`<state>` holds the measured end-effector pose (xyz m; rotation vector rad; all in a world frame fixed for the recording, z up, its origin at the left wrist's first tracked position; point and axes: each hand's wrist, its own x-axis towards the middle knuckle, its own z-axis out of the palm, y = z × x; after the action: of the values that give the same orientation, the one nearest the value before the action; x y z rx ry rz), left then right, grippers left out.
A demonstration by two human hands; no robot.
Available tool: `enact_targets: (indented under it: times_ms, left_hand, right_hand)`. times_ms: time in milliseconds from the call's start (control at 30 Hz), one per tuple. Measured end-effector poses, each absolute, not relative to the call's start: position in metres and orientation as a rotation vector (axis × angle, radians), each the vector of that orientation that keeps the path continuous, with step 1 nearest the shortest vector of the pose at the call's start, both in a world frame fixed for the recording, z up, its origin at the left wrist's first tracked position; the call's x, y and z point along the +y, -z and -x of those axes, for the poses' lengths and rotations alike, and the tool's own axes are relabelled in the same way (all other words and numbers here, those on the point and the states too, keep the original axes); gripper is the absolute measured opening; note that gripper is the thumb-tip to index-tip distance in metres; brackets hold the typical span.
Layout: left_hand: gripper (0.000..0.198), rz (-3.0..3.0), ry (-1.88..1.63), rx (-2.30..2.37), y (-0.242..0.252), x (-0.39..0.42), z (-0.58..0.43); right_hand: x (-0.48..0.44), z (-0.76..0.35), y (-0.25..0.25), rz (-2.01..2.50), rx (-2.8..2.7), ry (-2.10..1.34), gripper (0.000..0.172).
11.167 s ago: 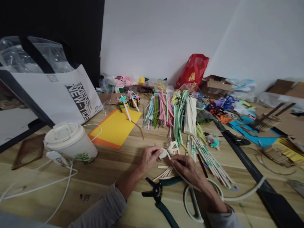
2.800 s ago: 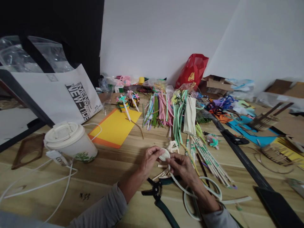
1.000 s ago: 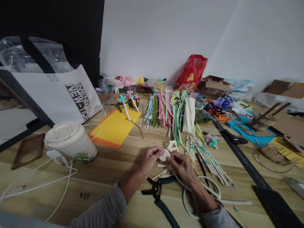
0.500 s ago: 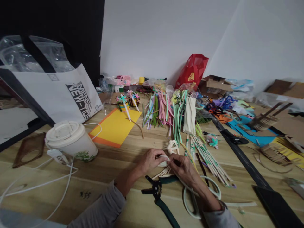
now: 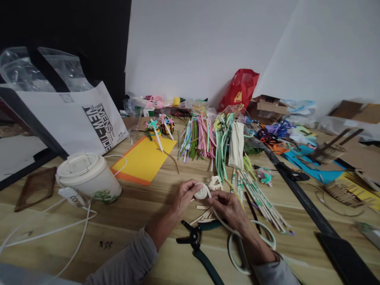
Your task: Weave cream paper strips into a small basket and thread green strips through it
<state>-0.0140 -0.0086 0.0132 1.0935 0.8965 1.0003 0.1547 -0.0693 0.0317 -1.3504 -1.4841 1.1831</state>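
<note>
Far left, white tote bag [image 5: 89,118] printed NEW-TIDE, leaning at the back of the wooden worktop [image 5: 133,215]. Lidded paper coffee cup [image 5: 88,178] in front of it, white cable [image 5: 50,227] running past the cup. Yellow card on orange sheet [image 5: 142,160] behind the cup, to its right. Left hand [image 5: 187,196]: grip clamped on a tight coil of white paper strip [image 5: 202,192], held up off the worktop. Right hand [image 5: 228,209], just beside it: grip together on the tail of the white strip [image 5: 221,220], which trails down from the coil. Below the hands, green-handled wire strippers [image 5: 192,237] and short wooden sticks [image 5: 203,217]. Small curled white paper piece [image 5: 215,183] just behind the coil. Further right, white-handled scissors [image 5: 237,253] under the right forearm, then a spread of striped paper straws [image 5: 261,202]. Bunched coloured paper strips [image 5: 198,138] and red plastic bag [image 5: 239,89] at the back.
</note>
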Motion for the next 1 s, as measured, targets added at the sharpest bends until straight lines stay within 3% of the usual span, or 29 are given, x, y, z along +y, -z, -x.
enact_targets:
  times_ms: [233, 533, 1000]
  left_hand:
    - [0.035, -0.938, -1.063, 0.865, -0.016, -0.022, 0.003]
    - [0.034, -0.956, -0.997, 0.843, -0.010, -0.020, 0.005]
    - [0.018, -1.904, -0.717, 0.889, -0.034, -0.013, 0.024]
  right_hand:
    - [-0.070, -0.143, -0.027, 1.271, -1.251, -1.269, 0.036]
    - [-0.071, -0.143, -0.021, 1.316, -1.347, -1.117, 0.032]
    - [-0.076, -0.155, -0.034, 1.487, -1.896, -0.736, 0.023]
